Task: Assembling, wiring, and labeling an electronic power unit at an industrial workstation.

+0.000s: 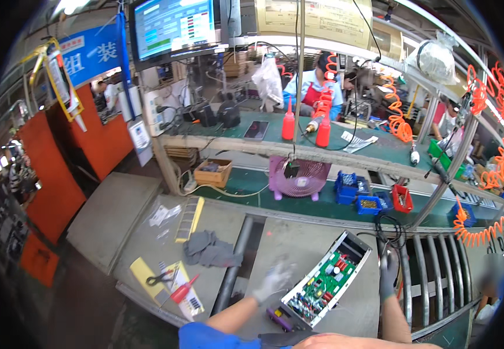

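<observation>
A long metal housing (355,239) lies slantwise on the worktable, its open top showing a green circuit board (329,280) crowded with components. My left hand (275,280), in a pale glove and blurred by motion, hovers just left of the housing; its fingers look spread, with nothing visible in them. To the right of the housing is my right hand (388,272), in a grey glove. Its fingers are closed around something I cannot make out, beneath a black coiled cable (389,228). A purple part (279,319) sits by the housing's near end.
A grey cloth (210,249), scissors (158,278) and a red bottle (184,289) lie on the left. Metal rollers (432,279) run along the right. Behind are a purple fan (299,177), blue bins (347,187) and a red bin (402,199). Orange coiled hoses (396,113) hang overhead; a co-worker (316,87) sits opposite.
</observation>
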`<state>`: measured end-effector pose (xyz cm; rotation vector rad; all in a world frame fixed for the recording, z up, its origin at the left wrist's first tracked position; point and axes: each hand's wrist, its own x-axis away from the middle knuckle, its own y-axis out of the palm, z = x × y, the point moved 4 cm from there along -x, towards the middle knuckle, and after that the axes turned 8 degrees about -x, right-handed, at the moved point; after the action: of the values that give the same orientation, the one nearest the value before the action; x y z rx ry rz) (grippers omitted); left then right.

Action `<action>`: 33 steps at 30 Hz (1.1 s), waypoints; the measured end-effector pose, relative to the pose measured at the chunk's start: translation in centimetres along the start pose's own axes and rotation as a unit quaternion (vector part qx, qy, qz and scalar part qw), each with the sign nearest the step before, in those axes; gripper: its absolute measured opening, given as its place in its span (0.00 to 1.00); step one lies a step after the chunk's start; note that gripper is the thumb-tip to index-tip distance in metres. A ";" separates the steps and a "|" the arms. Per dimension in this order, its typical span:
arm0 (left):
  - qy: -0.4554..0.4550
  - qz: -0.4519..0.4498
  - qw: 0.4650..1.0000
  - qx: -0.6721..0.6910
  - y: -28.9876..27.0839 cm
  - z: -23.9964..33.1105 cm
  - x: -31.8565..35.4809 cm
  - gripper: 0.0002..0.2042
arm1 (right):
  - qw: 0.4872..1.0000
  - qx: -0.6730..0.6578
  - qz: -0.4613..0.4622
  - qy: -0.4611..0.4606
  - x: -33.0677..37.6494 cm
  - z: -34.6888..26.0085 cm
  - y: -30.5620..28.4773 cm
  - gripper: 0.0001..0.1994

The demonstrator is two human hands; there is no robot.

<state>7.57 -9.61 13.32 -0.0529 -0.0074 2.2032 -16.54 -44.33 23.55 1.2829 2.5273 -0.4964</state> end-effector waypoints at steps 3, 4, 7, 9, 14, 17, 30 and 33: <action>-0.056 0.181 0.980 -0.066 3.1 1.6 10.9 0.39 | 0.976 -0.119 -0.100 0.151 -4.9 1.3 5.5 0.33; -0.063 0.258 0.961 -0.072 4.9 2.4 13.3 0.42 | 0.951 -0.178 -0.137 0.211 -5.5 2.1 6.4 0.35; -0.013 0.301 0.908 -0.291 10.3 5.6 15.2 0.51 | 0.946 -0.166 -0.187 0.208 -6.1 3.9 8.5 0.27; -0.017 0.342 0.873 -0.348 12.9 6.7 14.6 0.55 | 0.939 -0.202 -0.178 0.214 -6.2 4.7 8.8 0.27; -0.048 0.398 0.856 -0.328 14.2 7.8 13.4 0.56 | 0.955 -0.132 -0.165 0.208 -5.4 3.7 6.5 0.24; -0.080 0.288 0.910 -0.288 11.3 8.3 13.6 0.52 | 0.964 -0.103 -0.117 0.216 -0.6 1.8 2.5 0.25; -0.045 -0.218 0.971 -0.093 -0.8 12.4 7.1 0.54 | 0.967 0.048 0.076 0.239 38.4 -14.8 1.6 0.40; -0.088 -0.222 0.960 -0.144 -0.9 13.5 7.0 0.51 | 0.962 0.101 -0.003 0.255 41.5 -14.3 1.0 0.43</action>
<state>3.64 -3.26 26.57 -0.0145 -0.4044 1.7361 -40.70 -7.83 20.51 1.6575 2.9560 -0.4840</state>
